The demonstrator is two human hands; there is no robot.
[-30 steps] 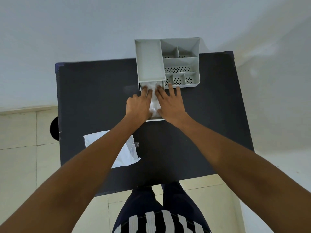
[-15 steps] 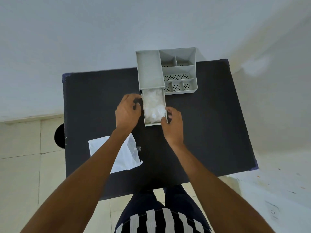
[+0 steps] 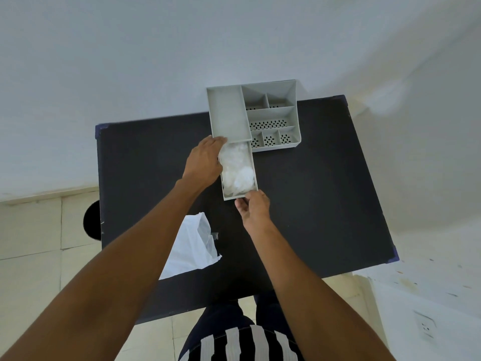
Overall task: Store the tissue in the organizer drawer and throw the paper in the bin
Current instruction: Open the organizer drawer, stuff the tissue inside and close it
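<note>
In the head view, a grey organizer (image 3: 270, 113) is being seen at the far edge of a black desk (image 3: 312, 204), with its drawer (image 3: 253, 165) pulled out toward the person. The white tissue (image 3: 236, 168) is lying inside the open drawer, filling most of it.

The left hand (image 3: 205, 160) is being held against the drawer's left wall, with the fingers reaching to where the drawer meets the organizer body; its grip is loosely spread along that side, and whether anything is being pinched cannot be told. The right hand (image 3: 253, 207) is being held at the drawer's near end, with thumb and fingers curled toward the front lip; the grip looks to be closing on that edge, though firm contact cannot be told.

The white paper (image 3: 192, 246) is lying flat on the desk nearer the person, partly covered by the left forearm and well apart from the drawer. A dark round shape (image 3: 92, 220) is being seen beyond the desk's left edge, above the tiled floor (image 3: 39, 243).
</note>
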